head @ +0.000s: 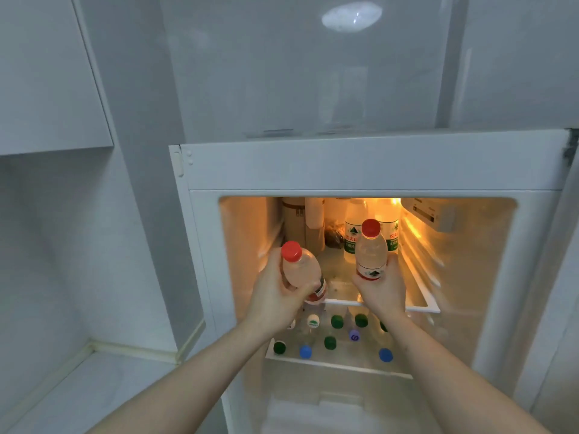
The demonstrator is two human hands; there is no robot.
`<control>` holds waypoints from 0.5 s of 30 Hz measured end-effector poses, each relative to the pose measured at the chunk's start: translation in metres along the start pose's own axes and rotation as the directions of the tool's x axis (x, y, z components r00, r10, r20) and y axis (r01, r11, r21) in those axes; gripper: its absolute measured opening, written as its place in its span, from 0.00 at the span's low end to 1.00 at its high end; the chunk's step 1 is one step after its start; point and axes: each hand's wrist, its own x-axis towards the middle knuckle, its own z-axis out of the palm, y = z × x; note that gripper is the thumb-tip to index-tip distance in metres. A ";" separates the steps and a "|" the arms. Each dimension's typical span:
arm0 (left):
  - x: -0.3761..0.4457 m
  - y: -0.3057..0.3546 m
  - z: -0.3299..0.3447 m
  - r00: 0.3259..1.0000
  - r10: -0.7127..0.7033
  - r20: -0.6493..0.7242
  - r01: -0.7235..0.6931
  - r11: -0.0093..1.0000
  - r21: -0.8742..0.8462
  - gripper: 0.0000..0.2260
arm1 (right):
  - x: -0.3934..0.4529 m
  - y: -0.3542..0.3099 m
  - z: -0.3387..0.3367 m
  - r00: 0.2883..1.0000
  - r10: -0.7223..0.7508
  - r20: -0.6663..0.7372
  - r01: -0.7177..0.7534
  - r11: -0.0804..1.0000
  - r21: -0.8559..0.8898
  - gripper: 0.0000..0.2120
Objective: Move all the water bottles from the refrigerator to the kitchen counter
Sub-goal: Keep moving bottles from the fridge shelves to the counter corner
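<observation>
Left hand (275, 289) and right hand (380, 288) each grip a red-capped bottle (300, 267) before the fridge shelf edge (391, 303).

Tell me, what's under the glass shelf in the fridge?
Under the glass shelf stand more bottles, showing only caps: green, blue and white. The arms cover some, so the count stays unknown.

Our left hand (275, 292) covers the lower half of its bottle (300, 270), and our right hand (380, 291) hides the base of the other bottle (370, 255). Lower-shelf bottles (336, 321) show only caps. Back-shelf labels (351, 238) are too blurred to read.
</observation>
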 end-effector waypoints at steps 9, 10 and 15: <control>-0.137 0.044 -0.108 0.988 -0.109 -0.110 0.101 0.992 -0.077 0.24 | -0.127 -0.067 0.011 0.994 -0.048 0.099 0.023 0.971 0.239 0.33; -0.157 0.048 -0.121 0.983 -0.127 -0.130 0.120 0.991 -0.063 0.25 | -0.146 -0.077 0.010 0.991 -0.081 0.111 0.046 0.957 0.287 0.32; -0.277 0.062 -0.186 0.950 -0.204 -0.238 0.221 0.974 0.047 0.25 | -0.252 -0.116 -0.002 0.896 -0.266 0.355 0.085 0.888 0.452 0.26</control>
